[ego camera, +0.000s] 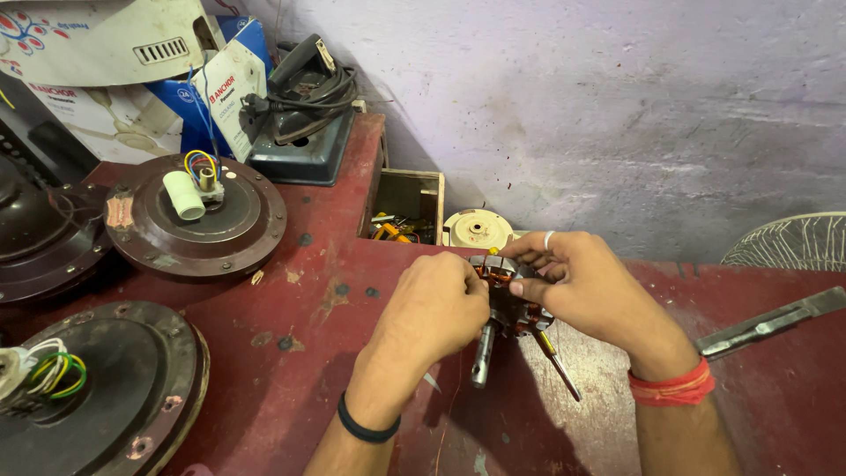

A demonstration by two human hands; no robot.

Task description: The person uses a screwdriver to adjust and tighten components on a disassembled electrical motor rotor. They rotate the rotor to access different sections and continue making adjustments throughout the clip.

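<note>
Both hands meet mid-table (291,291). Left hand (438,304) curled, knuckles up, gripping stator (511,304). Right hand (577,282) pinches its top, probably wire; screwdriver (557,357) angles below. Shaft (482,354) points down.

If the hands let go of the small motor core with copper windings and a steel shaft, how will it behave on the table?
The motor core looks dense, metal plates and copper, so probably heavy for its size. Round with a protruding shaft, it would likely tip and roll on the red table. Both the left hand and the right hand grip it.
</note>
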